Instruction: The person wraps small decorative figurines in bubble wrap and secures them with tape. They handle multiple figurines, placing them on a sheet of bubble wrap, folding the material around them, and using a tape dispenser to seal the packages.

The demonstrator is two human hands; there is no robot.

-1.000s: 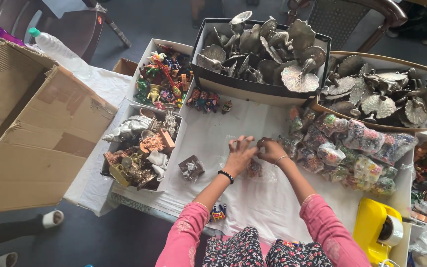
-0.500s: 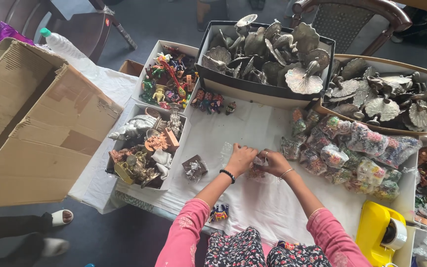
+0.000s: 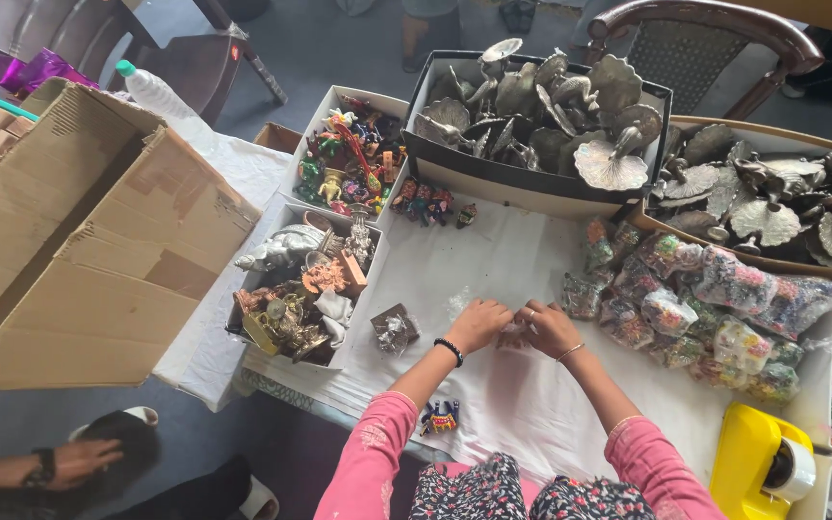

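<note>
My left hand (image 3: 479,324) and my right hand (image 3: 550,328) meet over the white cloth (image 3: 493,260) on the table, fingers closed together on a small clear packet (image 3: 513,336) that is mostly hidden between them. A small wrapped figurine (image 3: 395,330) lies just left of my left hand. To the right of my right hand lies a heap of clear packets with coloured pieces (image 3: 695,303).
A black box of silver metal pieces (image 3: 541,106) and a wooden tray of the same (image 3: 772,202) stand at the back. White boxes hold colourful figurines (image 3: 349,154) and mixed trinkets (image 3: 305,289). An open cardboard carton (image 3: 79,231) stands left. A yellow tape dispenser (image 3: 761,462) sits right. Another person's hand (image 3: 74,462) shows low left.
My hands stay together at the same spot on the cloth, fingers working the small packet. The camera view shifted slightly; nothing else on the table moved.
</note>
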